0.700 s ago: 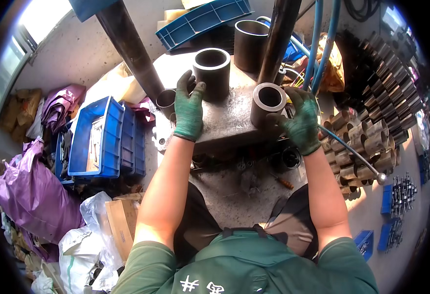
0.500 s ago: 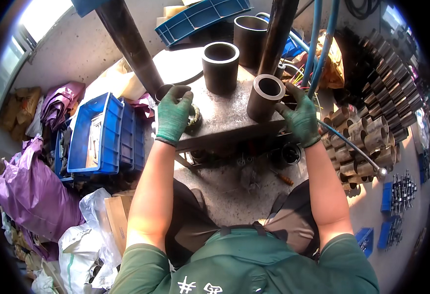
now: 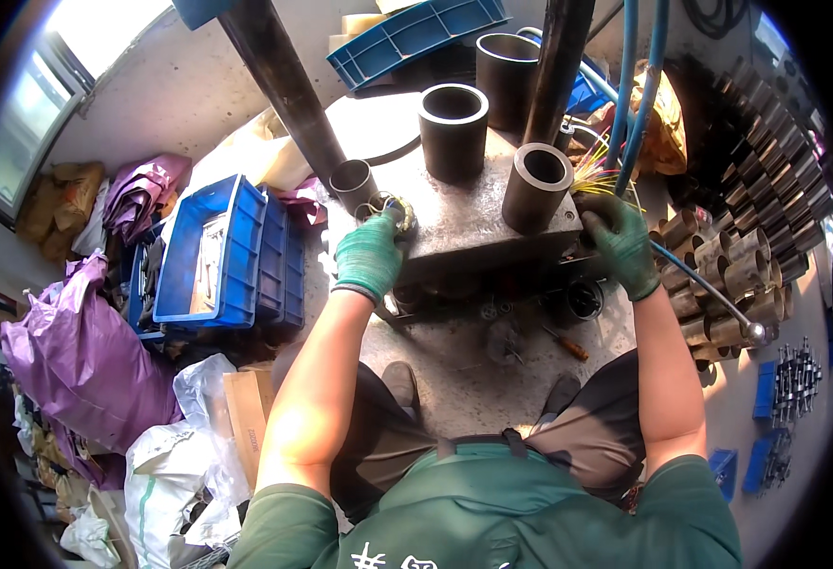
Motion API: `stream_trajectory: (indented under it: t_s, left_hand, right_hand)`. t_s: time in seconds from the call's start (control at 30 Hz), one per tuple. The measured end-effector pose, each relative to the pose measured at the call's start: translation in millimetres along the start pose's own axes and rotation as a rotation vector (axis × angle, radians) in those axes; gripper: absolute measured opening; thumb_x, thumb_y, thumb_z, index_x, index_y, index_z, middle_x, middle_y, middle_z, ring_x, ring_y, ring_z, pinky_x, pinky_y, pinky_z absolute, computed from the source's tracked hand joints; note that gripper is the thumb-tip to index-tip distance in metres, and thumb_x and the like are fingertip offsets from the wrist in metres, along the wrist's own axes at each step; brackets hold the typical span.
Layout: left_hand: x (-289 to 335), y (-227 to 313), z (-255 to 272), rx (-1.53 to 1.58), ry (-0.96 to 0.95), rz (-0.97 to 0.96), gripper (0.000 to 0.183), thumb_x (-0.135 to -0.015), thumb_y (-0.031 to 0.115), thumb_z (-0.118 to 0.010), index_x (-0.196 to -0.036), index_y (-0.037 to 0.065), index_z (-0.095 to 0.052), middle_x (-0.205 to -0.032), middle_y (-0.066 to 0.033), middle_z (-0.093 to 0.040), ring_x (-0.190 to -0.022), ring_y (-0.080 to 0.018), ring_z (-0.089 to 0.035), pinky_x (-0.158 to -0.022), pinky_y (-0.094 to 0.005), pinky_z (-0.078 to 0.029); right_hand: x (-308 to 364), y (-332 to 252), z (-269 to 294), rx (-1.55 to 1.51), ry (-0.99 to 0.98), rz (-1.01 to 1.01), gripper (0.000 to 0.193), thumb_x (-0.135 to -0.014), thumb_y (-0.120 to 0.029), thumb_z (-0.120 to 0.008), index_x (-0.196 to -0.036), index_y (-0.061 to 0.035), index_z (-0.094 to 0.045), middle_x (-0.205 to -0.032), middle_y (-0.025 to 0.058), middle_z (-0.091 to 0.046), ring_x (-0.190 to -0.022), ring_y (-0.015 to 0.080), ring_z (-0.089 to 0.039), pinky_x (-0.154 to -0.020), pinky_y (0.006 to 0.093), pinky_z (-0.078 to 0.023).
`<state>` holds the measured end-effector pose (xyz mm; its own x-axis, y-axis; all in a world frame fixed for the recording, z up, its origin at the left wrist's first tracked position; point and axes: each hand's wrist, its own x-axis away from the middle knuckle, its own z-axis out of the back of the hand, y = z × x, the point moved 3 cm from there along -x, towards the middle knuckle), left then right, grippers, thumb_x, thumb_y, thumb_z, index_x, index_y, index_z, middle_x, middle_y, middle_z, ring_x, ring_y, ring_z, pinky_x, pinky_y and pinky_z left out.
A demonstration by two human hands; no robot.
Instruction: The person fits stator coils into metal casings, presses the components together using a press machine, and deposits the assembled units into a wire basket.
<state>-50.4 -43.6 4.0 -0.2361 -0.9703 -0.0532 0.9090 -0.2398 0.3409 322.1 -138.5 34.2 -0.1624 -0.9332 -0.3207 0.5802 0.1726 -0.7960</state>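
Observation:
Both hands wear green gloves. My left hand [image 3: 369, 251] has its fingers curled on a small ring-shaped bundle [image 3: 403, 214] at the left front of the metal table [image 3: 440, 228]. A small open metal tube [image 3: 352, 190] stands just beyond those fingers. My right hand [image 3: 622, 245] is off the table's right edge, thumb and fingers apart; its dark fingertips are partly in shadow, and nothing shows in them. To its left stands a thick-walled metal cylinder [image 3: 535, 199]. Two larger cylinders, one in the middle [image 3: 453, 137] and one farther back [image 3: 506, 81], stand upright on the table.
Two dark columns, left [image 3: 279, 90] and right [image 3: 557, 76], rise from the table. A lever with a ball end [image 3: 754, 332] juts out at right, before stacked metal tubes [image 3: 758, 247]. Blue crates [image 3: 212, 261] and a purple sack [image 3: 84, 356] are at left. A screwdriver [image 3: 566, 343] lies below.
My left hand has left the small tube's rim and come nearer, onto the ring-shaped bundle. My right hand has drawn away from the thick-walled cylinder, lower and to the right. The view has shifted.

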Motion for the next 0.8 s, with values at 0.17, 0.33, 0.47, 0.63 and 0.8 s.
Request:
stream_trajectory:
  t_s: [0.17, 0.33, 0.47, 0.63, 0.8]
  left_hand:
    - [-5, -17, -10, 0.503, 0.162, -0.036, 0.038, -0.088, 0.013, -0.08, -0.123, 0.006, -0.069, -0.103, -0.0141, -0.078, -0.097, -0.03, -0.075, -0.088, -0.0388, -0.059]
    - [-1, -3, -3, 1.786, -0.174, 0.272, 0.026, -0.091, 0.009, -0.065, -0.115, -0.001, -0.069, -0.097, -0.0085, -0.072, -0.08, -0.0172, -0.066, -0.074, -0.0277, -0.054]
    - [5, 34, -14, 2.233, -0.406, 0.439, 0.029, -0.094, 0.022, -0.059, -0.116, 0.005, -0.065, -0.105, -0.006, -0.072, -0.09, -0.0186, -0.068, -0.062, -0.0263, -0.053]
    - [13, 57, -26, 2.186, -0.545, 0.473, 0.06, -0.09, 0.029, -0.054, -0.141, -0.002, -0.057, -0.131, -0.02, -0.067, -0.114, -0.0353, -0.069, -0.102, -0.0547, -0.057]
    - [19, 69, -6, 0.874, -0.219, -0.37, 0.051, -0.093, 0.018, -0.053, -0.138, -0.004, -0.058, -0.123, -0.019, -0.071, -0.112, -0.0298, -0.071, -0.095, -0.0397, -0.06]
  right_hand:
    - [20, -11, 2, -0.034, -0.168, -0.04, 0.026, -0.097, -0.012, -0.072, -0.12, -0.0006, -0.074, -0.108, 0.0117, -0.078, -0.098, 0.0179, -0.074, -0.09, 0.0339, -0.059]
    - [30, -20, -2, -0.147, -0.313, -0.199, 0.029, -0.096, -0.015, -0.073, -0.121, 0.0001, -0.073, -0.107, 0.0134, -0.078, -0.099, 0.0186, -0.073, -0.091, 0.0348, -0.058]
    - [40, -26, -11, -0.235, -0.335, -0.15, 0.029, -0.098, -0.015, -0.074, -0.122, 0.0022, -0.072, -0.108, 0.0135, -0.077, -0.099, 0.0186, -0.073, -0.091, 0.0336, -0.057]
    - [49, -52, -22, -0.315, -0.407, -0.166, 0.031, -0.099, -0.015, -0.072, -0.125, 0.0024, -0.071, -0.11, 0.0117, -0.077, -0.105, 0.0171, -0.073, -0.094, 0.0325, -0.057]
    - [51, -48, -21, -0.28, -0.409, -0.21, 0.033, -0.101, -0.018, -0.071, -0.126, 0.0039, -0.069, -0.108, 0.0113, -0.077, -0.103, 0.015, -0.071, -0.095, 0.0314, -0.056]
